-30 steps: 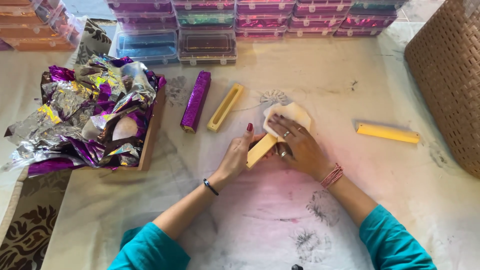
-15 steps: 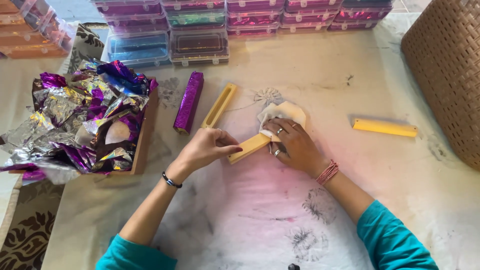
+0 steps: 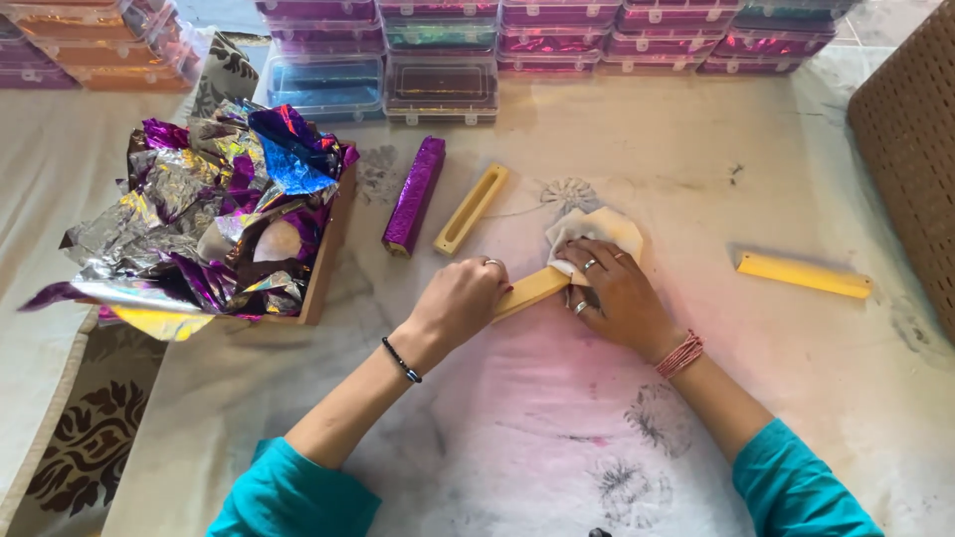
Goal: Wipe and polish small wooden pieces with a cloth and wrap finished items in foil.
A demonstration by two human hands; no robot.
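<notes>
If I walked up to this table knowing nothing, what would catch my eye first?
Probably the heap of crumpled shiny foil, silver, purple and blue, spilling out of a wooden tray at the left. Next, in the middle, the left hand holds a yellow bar while the right hand presses a pale cloth against it. Along the far edge stand stacked clear boxes of glittery colours.

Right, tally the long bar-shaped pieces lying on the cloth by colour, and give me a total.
Purple glitter bar: 1
Yellow tray-shaped bar with a slot: 1
Plain yellow bar at the right: 1
Yellow bar held between the left hand and the right hand: 1
Total: 4, of which 3 yellow and 1 purple.
</notes>
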